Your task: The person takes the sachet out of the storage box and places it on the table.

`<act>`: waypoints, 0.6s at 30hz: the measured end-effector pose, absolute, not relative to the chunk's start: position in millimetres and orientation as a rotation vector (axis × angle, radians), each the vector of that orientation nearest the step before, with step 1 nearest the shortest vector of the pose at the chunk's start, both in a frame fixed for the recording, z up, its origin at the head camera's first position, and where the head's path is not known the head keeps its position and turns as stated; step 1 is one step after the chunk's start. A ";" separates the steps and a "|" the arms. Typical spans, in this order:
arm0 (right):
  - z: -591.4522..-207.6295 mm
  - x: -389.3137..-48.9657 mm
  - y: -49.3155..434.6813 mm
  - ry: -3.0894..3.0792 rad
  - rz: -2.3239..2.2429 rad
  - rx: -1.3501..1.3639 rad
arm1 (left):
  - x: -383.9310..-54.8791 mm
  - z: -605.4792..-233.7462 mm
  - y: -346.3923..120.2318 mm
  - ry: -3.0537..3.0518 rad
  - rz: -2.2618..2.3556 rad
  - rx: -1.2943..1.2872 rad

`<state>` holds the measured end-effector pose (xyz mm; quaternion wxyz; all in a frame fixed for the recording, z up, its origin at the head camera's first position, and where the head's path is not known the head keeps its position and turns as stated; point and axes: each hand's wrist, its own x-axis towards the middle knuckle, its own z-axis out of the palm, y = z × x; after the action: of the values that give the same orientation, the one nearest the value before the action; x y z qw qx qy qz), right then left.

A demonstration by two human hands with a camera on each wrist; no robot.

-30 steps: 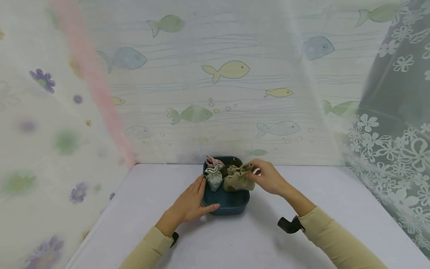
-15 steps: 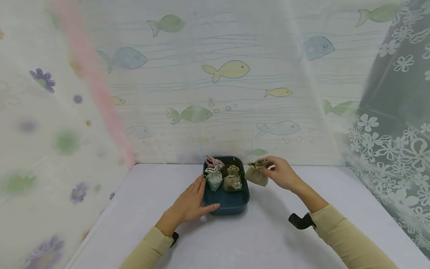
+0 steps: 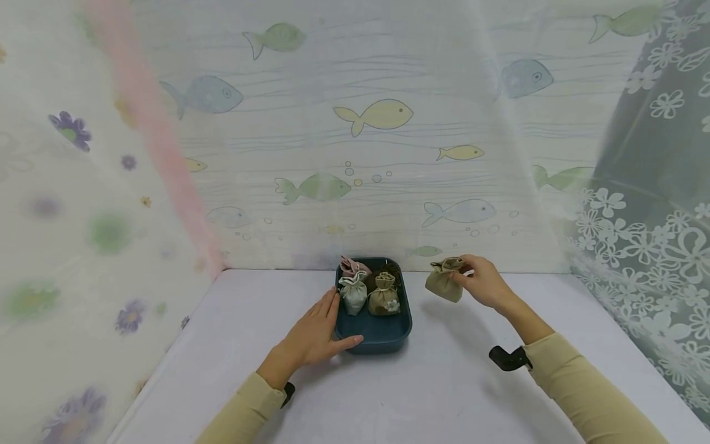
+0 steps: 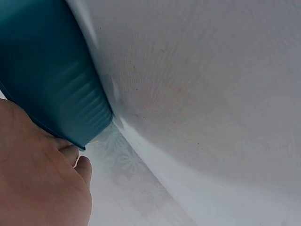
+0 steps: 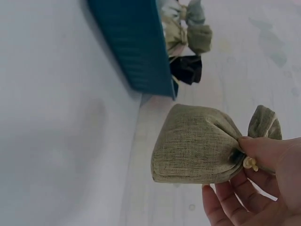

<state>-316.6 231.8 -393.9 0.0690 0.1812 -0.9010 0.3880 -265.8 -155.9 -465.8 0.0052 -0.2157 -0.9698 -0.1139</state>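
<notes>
My right hand [image 3: 482, 280] pinches an olive-green drawstring pouch [image 3: 444, 283] by its gathered neck, off to the right of a blue bin [image 3: 377, 339]. In the right wrist view the pouch [image 5: 195, 146] hangs sideways with a small bead at its tie. My left hand [image 3: 313, 333] lies along the bin's left side, fingers straight and thumb over the near rim. Inside the bin sit a pale grey pouch [image 3: 354, 295], a tan pouch with a white flower [image 3: 384, 299], a pink pouch [image 3: 350, 267] and a dark brown pouch [image 3: 391, 269], partly hidden behind the others.
The bin stands on a white tabletop [image 3: 388, 401] near its back edge. Behind hangs a pale curtain [image 3: 377, 172] printed with fish. Flowered sheets hang at the left and right sides.
My right hand has lifted the olive-green pouch away from above the bin and carried it right, uncovering the tan pouch. The left hand has stayed in place on the bin.
</notes>
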 end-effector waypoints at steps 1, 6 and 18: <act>-394.9 -317.2 233.7 -2.719 1.170 0.533 | -265.8 -465.6 -156.1 -3.038 -0.356 -0.675; -398.2 -321.1 241.8 -2.727 1.169 0.492 | -265.5 -465.1 -156.4 -3.045 -0.349 -0.672; -406.4 -332.4 264.3 -2.741 1.167 0.410 | -265.5 -466.4 -155.9 -3.043 -0.363 -0.670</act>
<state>-332.4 264.3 -406.4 0.0674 0.1360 -0.9095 0.3871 -265.5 -155.9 -466.4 0.0021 -0.2137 -0.9700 -0.1158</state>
